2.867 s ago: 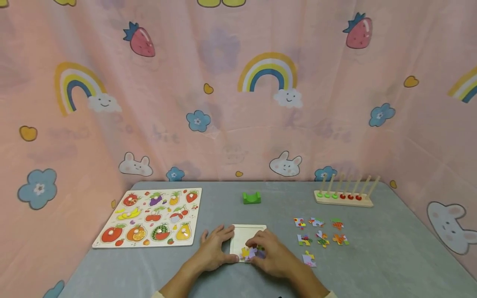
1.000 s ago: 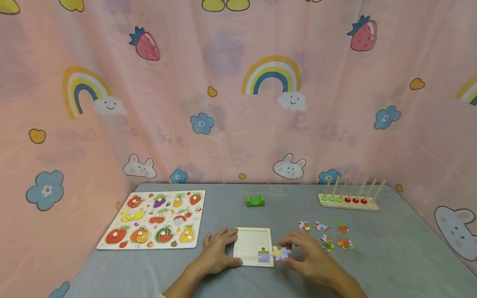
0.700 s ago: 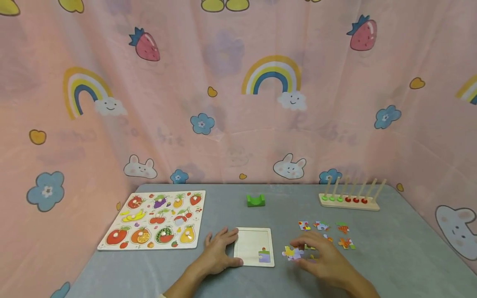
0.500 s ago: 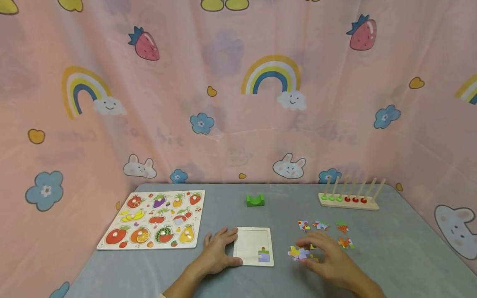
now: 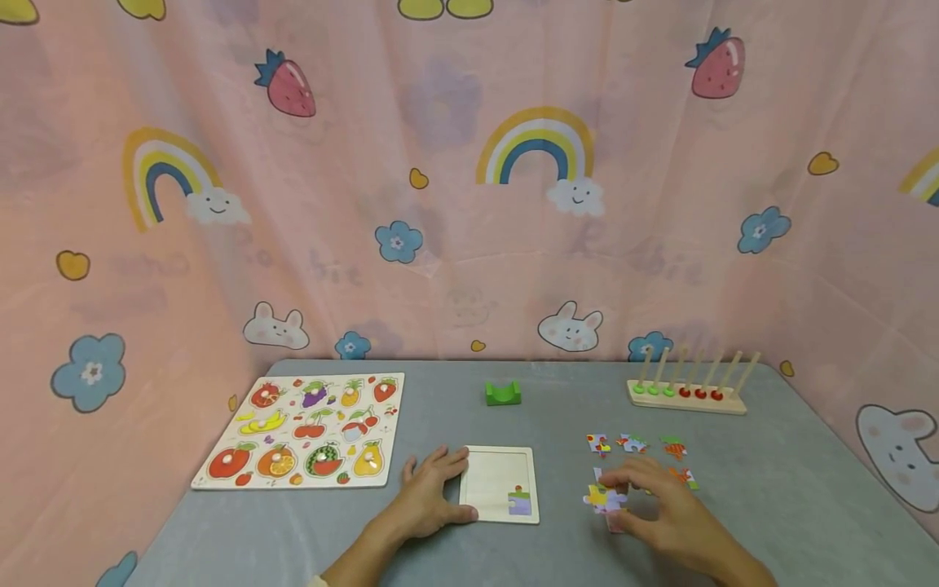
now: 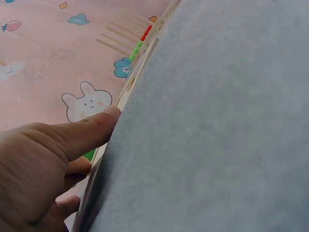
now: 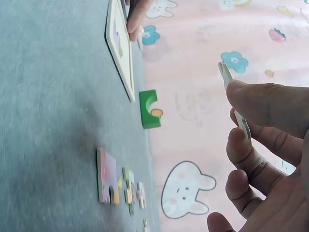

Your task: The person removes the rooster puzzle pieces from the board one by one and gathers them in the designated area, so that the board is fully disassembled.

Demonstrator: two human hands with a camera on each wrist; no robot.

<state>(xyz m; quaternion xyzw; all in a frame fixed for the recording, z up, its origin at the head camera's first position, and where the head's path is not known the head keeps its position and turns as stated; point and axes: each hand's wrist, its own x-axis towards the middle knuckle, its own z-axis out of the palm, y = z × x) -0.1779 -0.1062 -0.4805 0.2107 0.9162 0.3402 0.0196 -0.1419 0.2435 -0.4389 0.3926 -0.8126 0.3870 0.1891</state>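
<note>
My left hand point(image 5: 429, 497) rests at the left edge of a square wooden puzzle tray point(image 5: 487, 481), thumb at the near corner and index finger at the far one. In the left wrist view the thumb point(image 6: 91, 133) lies along the tray's edge. One purple-and-green jigsaw piece point(image 5: 519, 504) sits in the tray's near right corner. To the right, my right hand point(image 5: 667, 509) pinches a yellow-and-purple jigsaw piece point(image 5: 601, 498) between thumb and fingertips. The right wrist view shows this piece point(image 7: 225, 73) edge-on, raised above the table. Another piece point(image 5: 617, 526) lies below it, partly covered.
Several loose jigsaw pieces point(image 5: 632, 443) lie beyond the right hand, some partly hidden by it. A fruit puzzle board point(image 5: 293, 477) is at the left. A green block point(image 5: 503, 395) stands at the back, and a pegged bead rack point(image 5: 682, 401) at the back right.
My right hand was over the tray and has moved right, carrying the yellow-and-purple piece away to above the loose pieces. The piece in the tray's corner has come into view. My left hand stays put.
</note>
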